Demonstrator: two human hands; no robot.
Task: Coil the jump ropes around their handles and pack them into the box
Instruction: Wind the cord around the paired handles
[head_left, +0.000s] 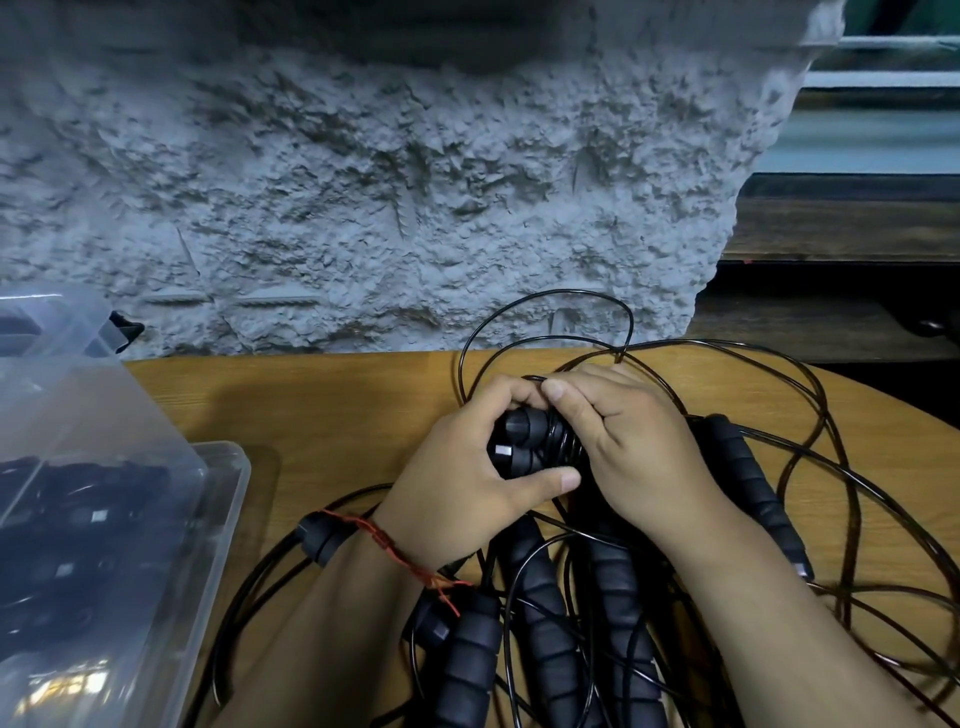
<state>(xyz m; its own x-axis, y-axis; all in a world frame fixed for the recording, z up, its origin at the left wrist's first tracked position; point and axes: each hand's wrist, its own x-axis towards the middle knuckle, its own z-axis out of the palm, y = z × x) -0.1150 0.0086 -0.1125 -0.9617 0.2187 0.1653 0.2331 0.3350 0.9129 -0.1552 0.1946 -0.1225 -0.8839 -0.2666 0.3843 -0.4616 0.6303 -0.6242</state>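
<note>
My left hand (457, 473) grips a pair of black jump-rope handles (524, 441) held side by side, with thin black cord coiled around them. My right hand (628, 441) curls over the coiled part from the right, its thumb pressing the cord on top. A loose loop of the same cord (550, 317) arcs up beyond my hands. Several more black foam-grip handles (545, 623) lie tangled in cord under my wrists. The clear plastic box (228, 499) stands at the left with dark coiled ropes inside.
The round wooden table (332, 395) ends against a rough grey wall (363, 182). The box's clear lid (67, 374) stands raised at far left. Loose cord loops (852, 519) spread over the table's right side. A dark wooden ledge (841, 228) sits at the right.
</note>
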